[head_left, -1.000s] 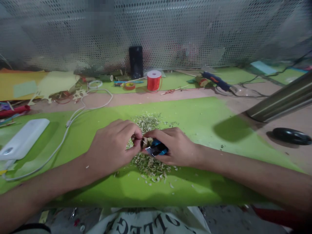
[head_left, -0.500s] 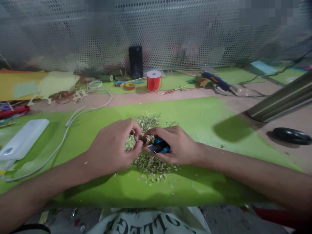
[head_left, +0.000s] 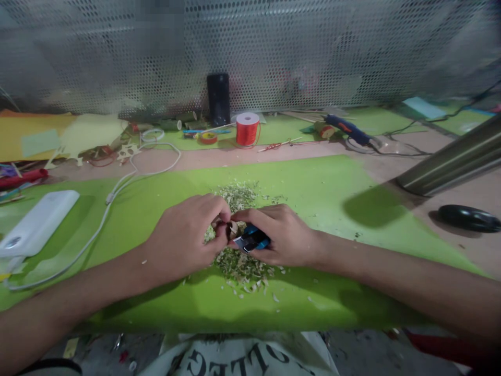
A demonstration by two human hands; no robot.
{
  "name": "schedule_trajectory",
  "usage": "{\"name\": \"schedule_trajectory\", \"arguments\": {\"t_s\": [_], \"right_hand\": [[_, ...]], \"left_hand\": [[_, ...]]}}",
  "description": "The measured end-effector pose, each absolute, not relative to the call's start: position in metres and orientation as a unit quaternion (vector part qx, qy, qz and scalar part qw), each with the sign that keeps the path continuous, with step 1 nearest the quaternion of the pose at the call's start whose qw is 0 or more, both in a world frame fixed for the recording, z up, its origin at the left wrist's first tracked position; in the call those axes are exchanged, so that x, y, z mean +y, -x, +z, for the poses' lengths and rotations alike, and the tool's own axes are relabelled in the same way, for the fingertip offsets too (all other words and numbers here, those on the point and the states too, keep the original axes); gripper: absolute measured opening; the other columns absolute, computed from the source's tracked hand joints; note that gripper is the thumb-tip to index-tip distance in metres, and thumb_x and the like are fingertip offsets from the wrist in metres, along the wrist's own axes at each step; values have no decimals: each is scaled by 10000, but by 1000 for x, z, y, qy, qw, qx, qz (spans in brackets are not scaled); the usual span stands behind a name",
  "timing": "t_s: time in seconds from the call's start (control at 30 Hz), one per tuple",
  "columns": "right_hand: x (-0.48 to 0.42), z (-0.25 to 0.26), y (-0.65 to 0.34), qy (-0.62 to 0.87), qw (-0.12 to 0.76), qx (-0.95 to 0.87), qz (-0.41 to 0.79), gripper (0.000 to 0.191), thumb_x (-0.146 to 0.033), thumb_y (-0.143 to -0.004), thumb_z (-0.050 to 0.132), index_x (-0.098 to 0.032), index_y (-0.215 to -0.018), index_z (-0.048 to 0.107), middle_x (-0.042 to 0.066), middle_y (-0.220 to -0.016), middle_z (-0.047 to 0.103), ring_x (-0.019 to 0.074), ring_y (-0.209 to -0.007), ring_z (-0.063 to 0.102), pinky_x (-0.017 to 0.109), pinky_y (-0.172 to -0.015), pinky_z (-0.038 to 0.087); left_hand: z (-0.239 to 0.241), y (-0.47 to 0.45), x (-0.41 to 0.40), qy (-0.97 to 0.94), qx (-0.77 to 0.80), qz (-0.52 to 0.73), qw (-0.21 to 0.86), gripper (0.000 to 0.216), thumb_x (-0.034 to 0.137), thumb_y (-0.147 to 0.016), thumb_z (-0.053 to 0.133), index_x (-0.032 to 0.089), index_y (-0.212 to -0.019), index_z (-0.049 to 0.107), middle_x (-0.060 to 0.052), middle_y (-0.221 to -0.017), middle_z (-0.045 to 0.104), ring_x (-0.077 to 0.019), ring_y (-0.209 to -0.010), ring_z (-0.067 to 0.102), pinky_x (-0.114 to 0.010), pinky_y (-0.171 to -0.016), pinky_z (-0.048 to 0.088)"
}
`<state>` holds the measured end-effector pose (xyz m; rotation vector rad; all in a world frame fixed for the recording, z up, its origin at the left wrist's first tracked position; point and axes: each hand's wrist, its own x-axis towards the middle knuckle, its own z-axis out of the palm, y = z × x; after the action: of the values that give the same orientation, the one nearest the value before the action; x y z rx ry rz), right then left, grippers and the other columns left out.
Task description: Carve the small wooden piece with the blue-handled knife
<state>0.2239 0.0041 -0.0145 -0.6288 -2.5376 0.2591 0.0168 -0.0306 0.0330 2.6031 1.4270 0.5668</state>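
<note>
My left hand [head_left: 188, 235] is closed in a pinch on a small pale wooden piece [head_left: 233, 228], held just above a heap of shavings [head_left: 238, 261] on the green mat [head_left: 313, 209]. My right hand [head_left: 279, 232] is wrapped round a small blue-handled cutter [head_left: 252, 238], its dark blade end against the wooden piece. Both hands touch at the fingertips over the middle of the mat. Most of the wooden piece is hidden by my fingers.
A white power bank [head_left: 37, 222] with a white cable [head_left: 117, 183] lies at the left. At the back stand a red thread spool [head_left: 247, 129], a black box [head_left: 218, 98], a roll of tape [head_left: 208, 138] and a glue gun [head_left: 346, 129]. A black object [head_left: 467, 218] and a metal bar [head_left: 450, 159] lie right.
My left hand's fingers have shifted slightly on the wooden piece and the cutter has rocked a little; both hands stay over the shavings.
</note>
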Motion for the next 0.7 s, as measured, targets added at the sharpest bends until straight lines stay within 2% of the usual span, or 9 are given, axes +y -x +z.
{"name": "schedule_trajectory", "arguments": {"t_s": [0.33, 0.7], "right_hand": [[4, -16, -224, 227, 266, -932, 95, 287, -269, -813, 536, -162, -1079, 540, 37, -767, 689, 138, -617, 613, 242, -555, 418], [3, -14, -224, 232, 257, -933, 100, 279, -295, -821, 519, -174, -1072, 537, 43, -780, 695, 152, -640, 619, 257, -571, 418]], "left_hand": [[35, -16, -33, -865, 463, 188, 26, 93, 137, -823, 485, 205, -819, 550, 6, -756, 660, -154, -686, 592, -275, -611, 413], [33, -13, -35, -869, 454, 195, 16, 71, 172, -856, 491, 205, -826, 547, -23, -840, 703, -187, -818, 654, -299, -664, 470]]}}
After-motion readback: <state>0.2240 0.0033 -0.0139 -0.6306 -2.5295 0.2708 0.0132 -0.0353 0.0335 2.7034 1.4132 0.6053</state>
